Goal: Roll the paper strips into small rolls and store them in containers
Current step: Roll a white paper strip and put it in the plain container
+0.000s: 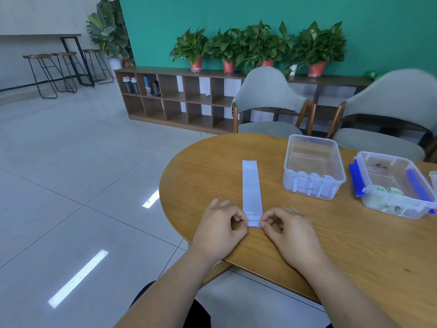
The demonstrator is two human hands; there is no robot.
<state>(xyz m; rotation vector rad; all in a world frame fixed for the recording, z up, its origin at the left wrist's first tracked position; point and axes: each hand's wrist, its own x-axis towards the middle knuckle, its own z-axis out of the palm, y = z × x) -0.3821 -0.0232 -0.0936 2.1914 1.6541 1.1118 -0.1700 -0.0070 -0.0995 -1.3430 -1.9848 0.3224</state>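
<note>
On a round wooden tabletop, a person's left hand and right hand each pinch a side of the near end of a pale paper strip lying flat, two clear containers just right.

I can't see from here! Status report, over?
Left hand and right hand pinch paper strip, near end. Rest flat on table. Nothing in the way.

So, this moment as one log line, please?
phase: roll begun | left hand: pinches strip | right hand: pinches strip | strip: mostly flat on table
</note>
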